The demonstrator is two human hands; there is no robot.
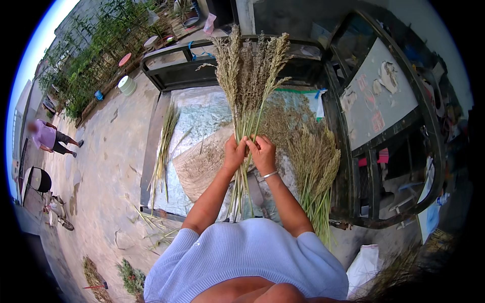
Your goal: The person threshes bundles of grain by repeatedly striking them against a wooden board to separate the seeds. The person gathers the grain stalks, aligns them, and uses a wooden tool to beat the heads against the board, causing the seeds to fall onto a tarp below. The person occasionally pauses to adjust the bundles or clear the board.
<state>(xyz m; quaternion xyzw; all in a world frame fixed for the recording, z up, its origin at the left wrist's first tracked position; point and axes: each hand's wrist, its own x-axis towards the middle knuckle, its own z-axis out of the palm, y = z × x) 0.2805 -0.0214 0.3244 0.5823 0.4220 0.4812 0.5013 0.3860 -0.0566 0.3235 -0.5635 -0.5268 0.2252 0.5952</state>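
Nearest the lens, at the bottom centre of the frame, is the person's pale blue knitted top (242,262), with both bare forearms rising from it toward the middle. The left hand (235,153) and the right hand (262,154) meet side by side at the centre, fingers curled shut around the green stems of a tall bundle of grass stalks (250,86) — its tan, seedy heads fan upright into the upper centre. A silver bangle (270,174) circles the right wrist.

The bundle stands over a counter (202,116) covered with a shiny, crinkled sheet, where a pale rounded board (202,161) lies just left of the hands. A second sheaf (316,166) rests to the right of centre, heads upward, stems trailing toward the lower edge. A thinner bunch (164,146) lies along the counter's left rim.

At the far left — well apart — another person (50,137) in a lilac top bends over the paved ground. A white bucket (127,85) sits at upper left beside green plants (86,65).
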